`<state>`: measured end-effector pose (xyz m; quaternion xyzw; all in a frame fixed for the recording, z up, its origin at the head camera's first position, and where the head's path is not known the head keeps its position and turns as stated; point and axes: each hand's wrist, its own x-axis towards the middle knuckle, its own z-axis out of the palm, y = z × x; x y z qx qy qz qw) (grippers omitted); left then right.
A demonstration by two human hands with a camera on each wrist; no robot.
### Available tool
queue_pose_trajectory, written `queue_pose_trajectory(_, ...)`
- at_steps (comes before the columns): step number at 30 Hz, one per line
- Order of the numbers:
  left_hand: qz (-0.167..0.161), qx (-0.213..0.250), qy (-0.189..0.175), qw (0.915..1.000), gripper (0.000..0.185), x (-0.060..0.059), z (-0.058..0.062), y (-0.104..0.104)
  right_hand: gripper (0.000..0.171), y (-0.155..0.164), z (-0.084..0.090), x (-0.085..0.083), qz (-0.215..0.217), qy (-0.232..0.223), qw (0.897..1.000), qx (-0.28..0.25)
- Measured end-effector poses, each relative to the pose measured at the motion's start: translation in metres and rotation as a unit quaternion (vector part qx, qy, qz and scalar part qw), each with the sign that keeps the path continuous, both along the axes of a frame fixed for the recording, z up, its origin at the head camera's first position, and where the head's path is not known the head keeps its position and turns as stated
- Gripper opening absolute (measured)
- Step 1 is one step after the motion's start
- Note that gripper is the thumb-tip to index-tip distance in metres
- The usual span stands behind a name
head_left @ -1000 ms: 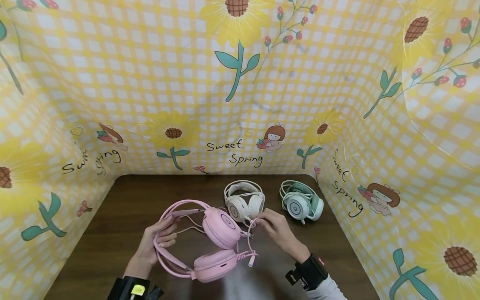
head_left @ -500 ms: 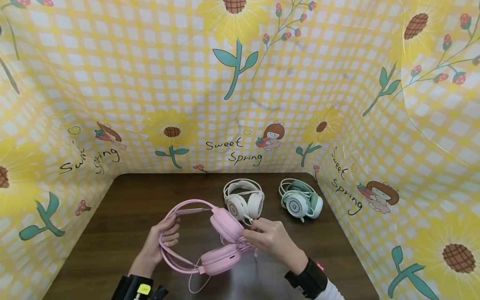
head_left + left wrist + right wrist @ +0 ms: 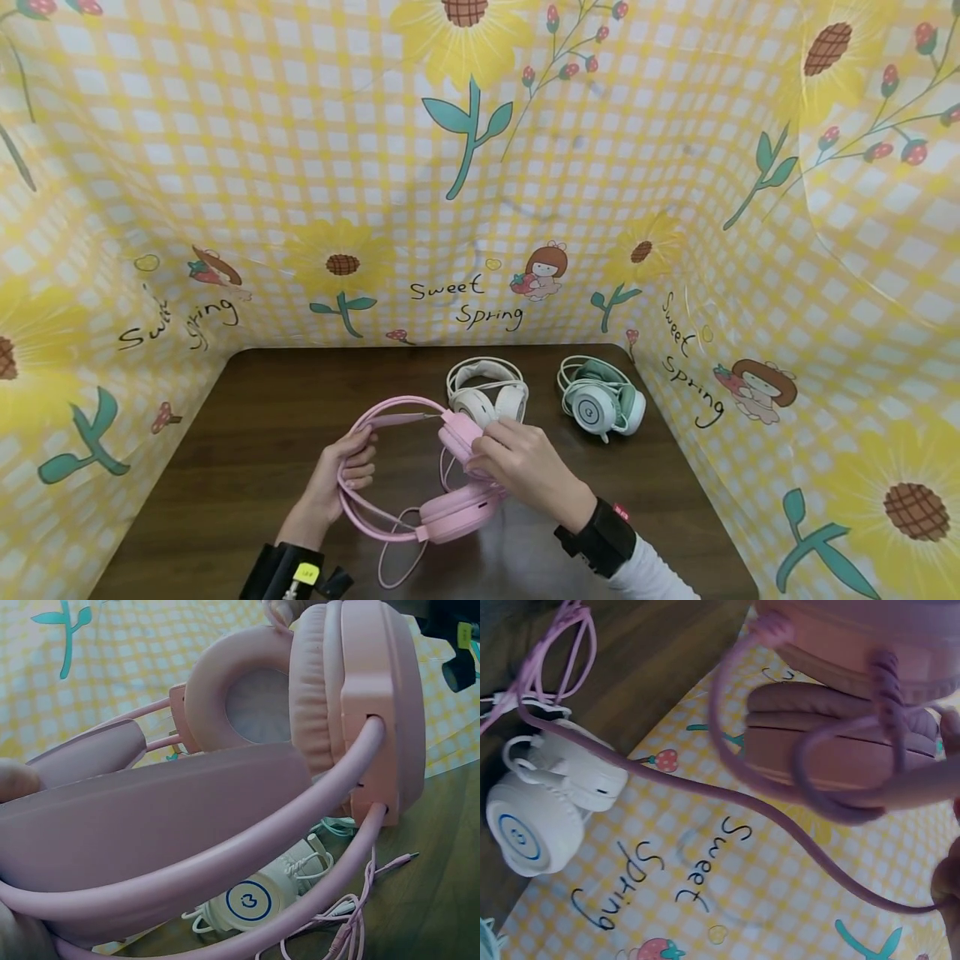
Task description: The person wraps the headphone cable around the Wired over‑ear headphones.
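My left hand (image 3: 327, 477) grips the headband of a pair of pink headphones (image 3: 453, 512), held up over the dark table with the ear cups toward the right. At the ear cups my right hand (image 3: 531, 468) pinches the pink cable (image 3: 727, 796), which runs into its fingertips in the right wrist view. Fingers of the right hand overlap the ends of both cups in the head view. A thin loop of cable dangles below the headband. In the left wrist view the bundled cable (image 3: 360, 915) with its metal plug hangs below the cups.
White headphones (image 3: 513, 402) stand on the table (image 3: 247, 433) just behind the pink pair. White-and-green headphones (image 3: 596, 412) lie at the back right. A yellow checked cloth (image 3: 360, 175) walls in the back and sides.
The right hand has moved from beside the white headphones down and left onto the pink ear cups, with the cable. The left hand and pink headphones have shifted slightly right.
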<state>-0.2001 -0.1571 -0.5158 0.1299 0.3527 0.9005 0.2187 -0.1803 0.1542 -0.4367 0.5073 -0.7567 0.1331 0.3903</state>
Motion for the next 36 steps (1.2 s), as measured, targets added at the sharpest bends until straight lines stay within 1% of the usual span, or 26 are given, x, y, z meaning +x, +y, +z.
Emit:
queue_pose_trajectory(2,-0.001,-0.009,0.001,1.0,0.033,0.0,0.0,0.002,0.021,-0.001,0.002,-0.001,0.0,-0.024,0.999,0.021)
queue_pose_trajectory(5,-0.001,-0.024,0.0,0.9997,0.03,0.0,0.001,0.005,0.014,-0.003,0.005,-0.003,0.005,-0.043,0.998,0.044)
queue_pose_trajectory(7,-0.002,-0.033,0.001,0.9994,0.027,0.0,0.002,0.008,0.011,-0.004,0.006,-0.006,0.005,-0.036,0.998,0.052)
queue_pose_trajectory(10,-0.004,-0.046,0.002,0.9989,0.024,-0.001,0.004,0.013,0.008,-0.007,0.008,-0.012,-0.004,-0.021,0.999,0.049)
queue_pose_trajectory(13,0.0,-0.059,0.004,0.9983,0.021,-0.002,0.006,0.016,0.011,-0.009,0.011,-0.018,-0.009,-0.022,0.999,0.046)
queue_pose_trajectory(17,0.01,-0.082,0.006,0.9966,0.02,-0.003,0.007,0.021,0.012,-0.011,0.014,-0.025,0.003,-0.057,0.997,0.061)
queue_pose_trajectory(21,0.009,-0.108,0.008,0.9941,0.019,-0.001,0.008,0.024,0.012,-0.012,0.012,-0.032,0.023,-0.111,0.991,0.077)
queue_pose_trajectory(23,0.005,-0.118,0.008,0.993,0.018,-0.001,0.008,0.024,0.013,-0.009,0.009,-0.037,0.026,-0.141,0.987,0.075)
queue_pose_trajectory(25,0.002,-0.125,0.011,0.9921,0.018,-0.001,0.009,0.023,0.014,-0.003,0.006,-0.043,0.017,-0.162,0.984,0.068)
queue_pose_trajectory(27,0.002,-0.132,0.012,0.9911,0.017,-0.001,0.009,0.021,0.016,0.002,0.003,-0.047,-0.002,-0.171,0.984,0.054)
queue_pose_trajectory(29,0.003,-0.14,0.014,0.9901,0.015,0.0,0.009,0.02,0.024,0.007,0.0,-0.049,-0.021,-0.169,0.985,0.043)
queue_pose_trajectory(31,-0.003,-0.142,0.018,0.9898,0.014,0.0,0.01,0.02,0.029,0.009,-0.001,-0.05,-0.027,-0.17,0.984,0.036)
queue_pose_trajectory(33,-0.014,-0.138,0.023,0.9901,0.016,-0.001,0.01,0.02,0.03,0.008,-0.002,-0.052,-0.018,-0.174,0.984,0.032)
queue_pose_trajectory(36,-0.036,-0.122,0.032,0.9914,0.02,-0.002,0.01,0.022,0.025,0.006,-0.003,-0.057,0.02,-0.199,0.98,0.021)
